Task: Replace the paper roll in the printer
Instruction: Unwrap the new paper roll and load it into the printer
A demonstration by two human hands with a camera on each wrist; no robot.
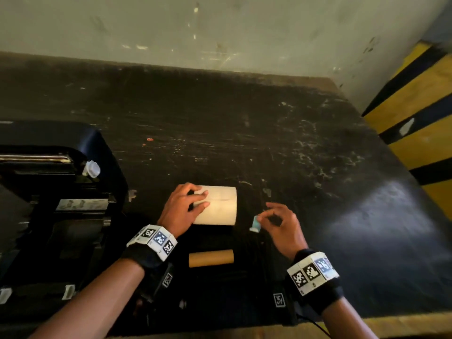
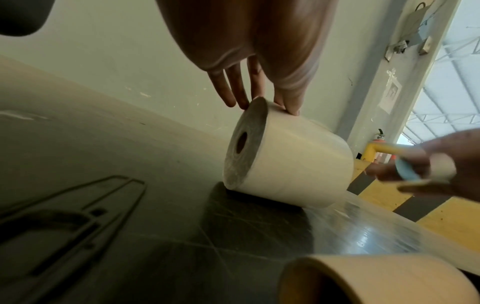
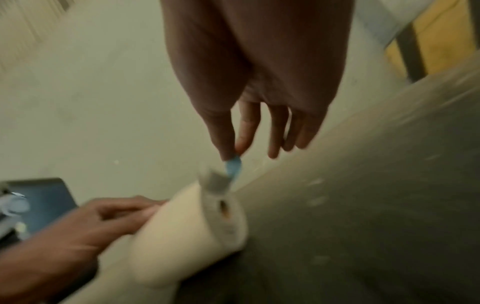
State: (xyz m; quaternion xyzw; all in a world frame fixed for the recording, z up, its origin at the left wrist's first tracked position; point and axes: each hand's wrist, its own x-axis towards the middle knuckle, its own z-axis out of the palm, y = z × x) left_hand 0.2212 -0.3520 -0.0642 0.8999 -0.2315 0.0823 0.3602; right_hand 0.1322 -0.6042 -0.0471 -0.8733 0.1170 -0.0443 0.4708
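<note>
A white paper roll (image 1: pixel 217 205) (image 2: pixel 291 162) (image 3: pixel 182 230) lies on its side on the dark table (image 1: pixel 269 133). My left hand (image 1: pixel 195 199) (image 2: pixel 265 105) holds its left end, fingers (image 2: pixel 235 92) over the rim and thumb on the curved face. Just right of the roll, my right hand (image 1: pixel 260 218) (image 3: pixel 232 154) pinches a small blue and white tab (image 1: pixel 255 223) (image 2: pixel 407 170) (image 3: pixel 233 167) between thumb and forefinger. An empty brown cardboard core (image 1: pixel 211 258) (image 2: pixel 376 281) lies nearer me. The black printer (image 1: pixel 49 192) stands open at the left.
A pale wall (image 1: pixel 220 28) runs along the table's far edge. Yellow and black striped floor marking (image 1: pixel 420 113) lies past the table's right edge. A small white spindle part (image 1: pixel 91 168) sits on the printer.
</note>
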